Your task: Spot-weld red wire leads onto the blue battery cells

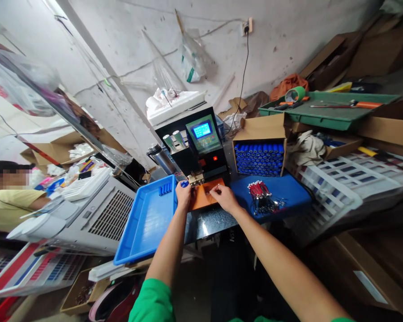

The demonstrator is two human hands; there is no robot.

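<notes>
My left hand (183,196) is closed around a blue cylindrical battery cell (184,184) at the front of a black spot welding machine (201,134) with a lit screen. Only the cell's top shows. The welder's metal electrode end (196,178) is just beside it. Over the orange work plate (204,203), my right hand (223,197) is pinched, fingertips together; what it holds, perhaps a thin wire, is too small to make out. Right of it, a bundle of red and black wire leads (259,191) lies on a blue pad (289,190).
A blue tray (147,223) on the left holds several blue cells (167,188). Behind the pad stands a cardboard box (258,127) packed with blue cells. A green tray (339,107) with tools is at the right. At far left sits another person (13,205) in a yellow top.
</notes>
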